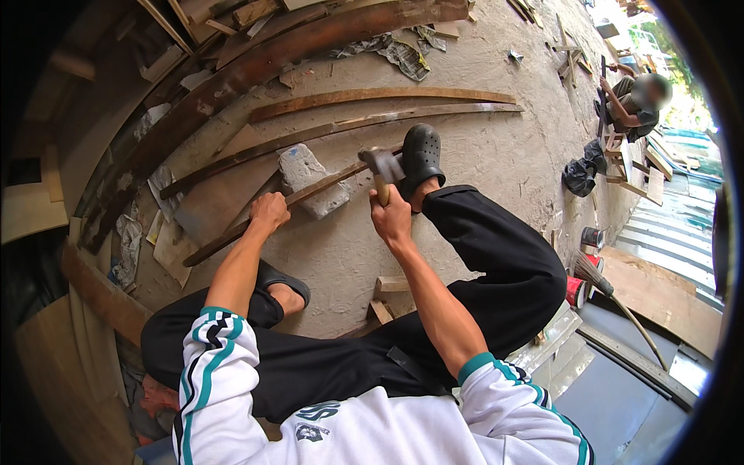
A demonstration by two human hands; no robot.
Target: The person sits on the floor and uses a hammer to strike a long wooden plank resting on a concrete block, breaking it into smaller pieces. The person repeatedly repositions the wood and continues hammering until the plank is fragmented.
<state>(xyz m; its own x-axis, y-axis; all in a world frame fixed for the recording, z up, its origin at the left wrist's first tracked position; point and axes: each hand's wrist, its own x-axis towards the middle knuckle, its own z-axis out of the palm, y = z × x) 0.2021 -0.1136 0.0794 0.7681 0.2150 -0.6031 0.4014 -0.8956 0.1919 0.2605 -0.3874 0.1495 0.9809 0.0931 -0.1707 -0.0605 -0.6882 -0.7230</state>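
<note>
My left hand (269, 213) is closed around a long thin wooden strip (320, 184), which slants from lower left to upper right. Beneath the strip's middle lies a pale concrete block (304, 172) on the floor. In my right hand (390, 217) is a hammer (380, 164), gripped by its wooden handle. Its head, slightly blurred, is over the strip's far end, just left of my dark clog (422, 154). I cannot make out whether the hammer head touches the strip.
Long wooden strips (341, 126) lie beyond the block, with a heavy reddish-brown beam (256, 58) behind them. Wood scraps (393, 284) lie between my legs. At right are a broom (593, 273), red cans (576, 291) and a black bag (581, 169). Another person (635, 105) sits far right.
</note>
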